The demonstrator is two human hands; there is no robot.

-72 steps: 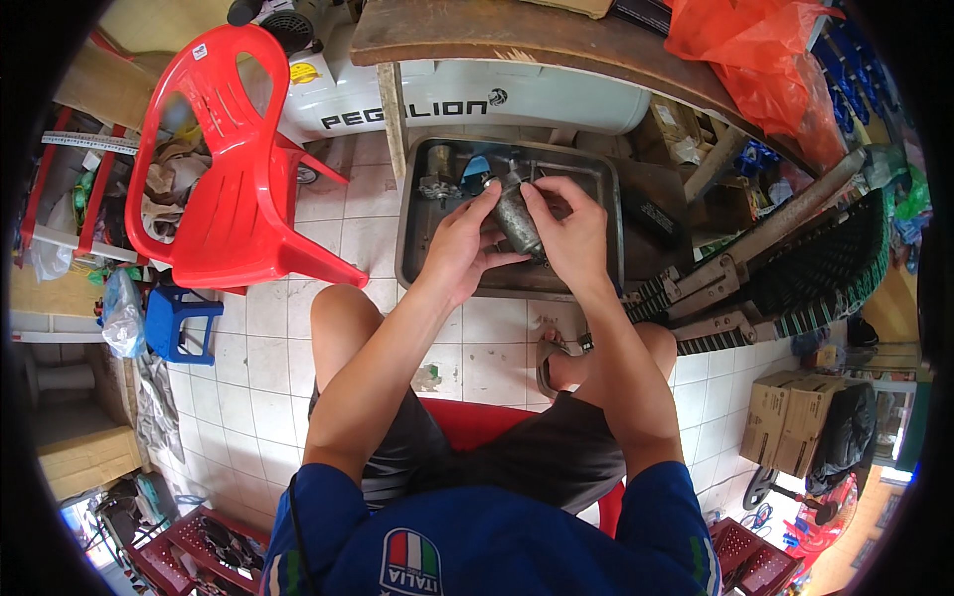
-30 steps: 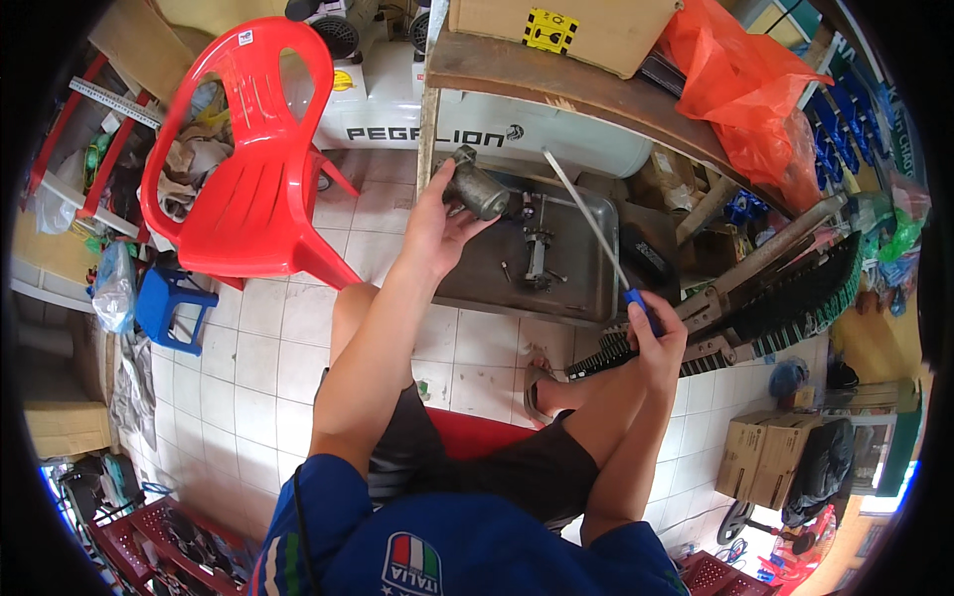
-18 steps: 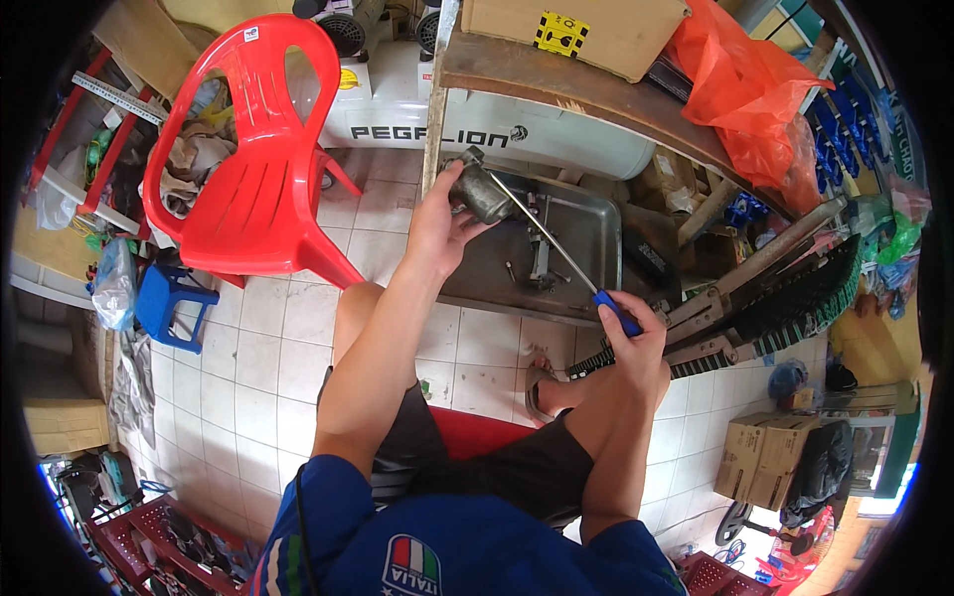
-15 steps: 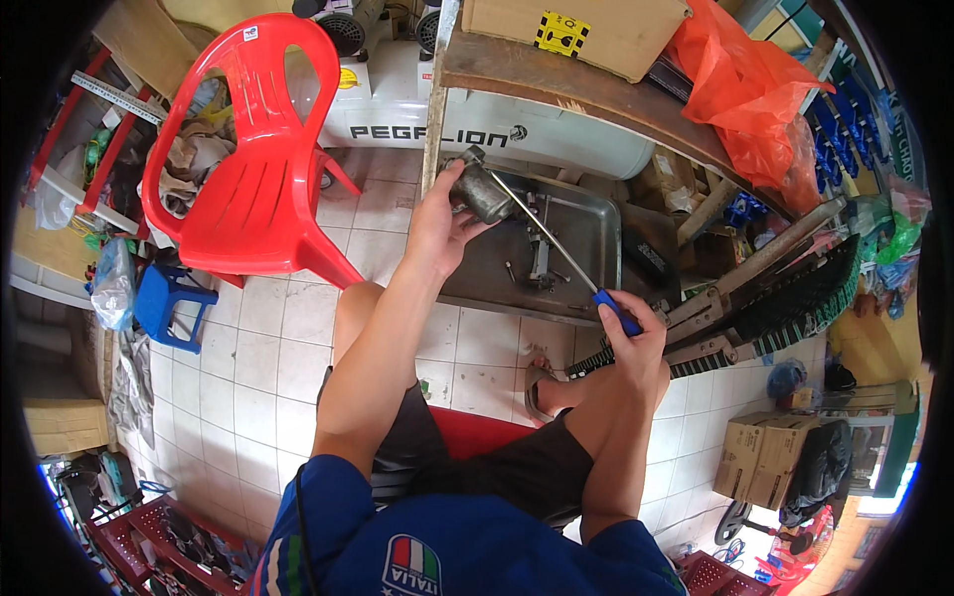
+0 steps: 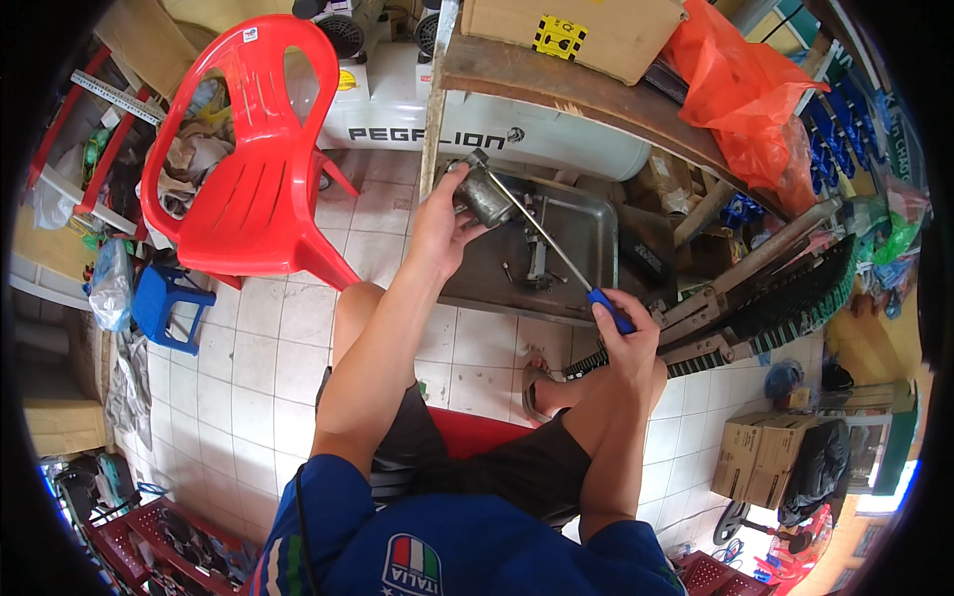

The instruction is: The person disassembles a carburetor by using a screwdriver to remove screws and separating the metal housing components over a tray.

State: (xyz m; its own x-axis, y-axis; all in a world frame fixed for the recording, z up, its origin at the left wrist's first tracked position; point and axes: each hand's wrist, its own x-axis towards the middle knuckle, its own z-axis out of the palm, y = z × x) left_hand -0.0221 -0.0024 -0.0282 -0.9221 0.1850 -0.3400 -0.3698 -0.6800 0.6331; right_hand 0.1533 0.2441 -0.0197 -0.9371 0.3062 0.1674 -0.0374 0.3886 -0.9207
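Cluttered workshop, pale tiled floor, dark metal tray on it, pushed partly under a wooden bench, white tank behind. Left hand wraps a grimy metal cylinder, tilted, lifted over the tray's far left corner. Right hand grips a screwdriver by its blue handle; shaft slants up-left to the cylinder's right side, tip contact too small to confirm. Neither hand is free

Progress, judging from the layout: a few pieces already lie loose and apart in the tray, the cylinder body is in hand with the tool brought up to it, so work looks partway. Left to do: tool work on the cylinder seems under way, not finished; whether anything inside it is out, cannot tell. Loose parts sit unattended

Counts: 1 cylinder, 1 screwdriver, 1 tray. Inside tray: 1 long metal piece around the middle, at least 2 small slim bits near it toward the near edge, plus dark parts by the far edge, half hidden by the shaft, not countable. Around: 1 red chair, 1 blue stool to the left, 1 orange-red bag on the bench's right end, 1 carton at its far edge
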